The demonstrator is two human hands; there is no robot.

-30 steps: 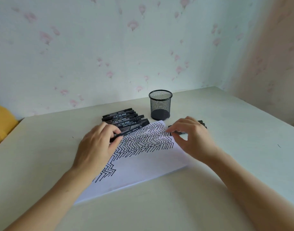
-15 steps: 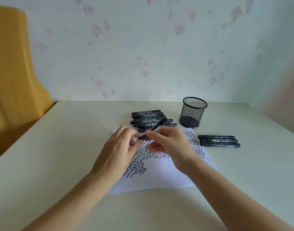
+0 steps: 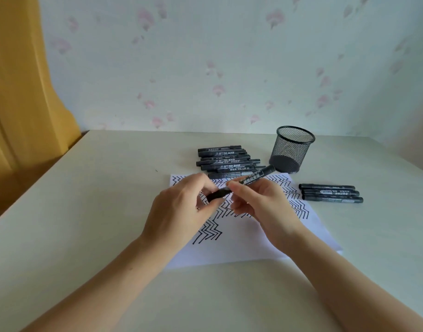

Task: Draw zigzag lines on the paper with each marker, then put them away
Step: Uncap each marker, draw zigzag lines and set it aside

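A black marker (image 3: 253,176) hangs above the white paper (image 3: 244,243), which carries many black zigzag lines. My left hand (image 3: 181,207) pinches the marker's cap end, and my right hand (image 3: 260,207) grips its barrel. The barrel points up and to the right, toward the cup. A pile of several black markers (image 3: 226,161) lies just behind the paper. Three more black markers (image 3: 330,193) lie side by side to the right of the paper. A black mesh pen cup (image 3: 291,149) stands upright behind the paper's right corner.
The pale table (image 3: 86,212) meets a flowered wall at the back. A yellow curtain (image 3: 21,104) hangs at the far left, beyond the table's left edge.
My left hand has lifted a marker off the pile and my right hand has come over from the markers on the right to grip it. The camera has swung left.
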